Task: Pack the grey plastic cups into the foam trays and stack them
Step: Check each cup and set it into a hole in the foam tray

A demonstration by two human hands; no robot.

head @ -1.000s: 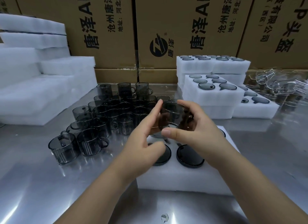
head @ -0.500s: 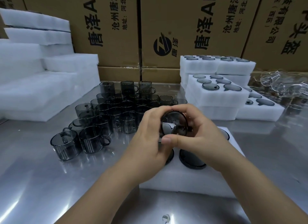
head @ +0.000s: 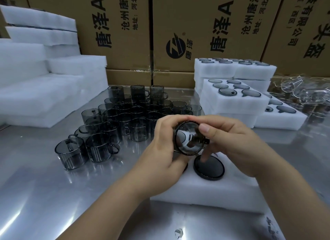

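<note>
Above the foam tray [head: 205, 191], left hand [head: 160, 150] and right hand [head: 237, 143] pinch a grey cup [head: 189, 138], newly tipped end-on; likely about to seat.

steel table [head: 35, 195] | grey cups [head: 114, 125] | foam tray [head: 205, 191] | filled trays [head: 232, 105]

Left hand [head: 160, 150] and right hand [head: 237, 147] meet, fingers curled, gripping.
</note>
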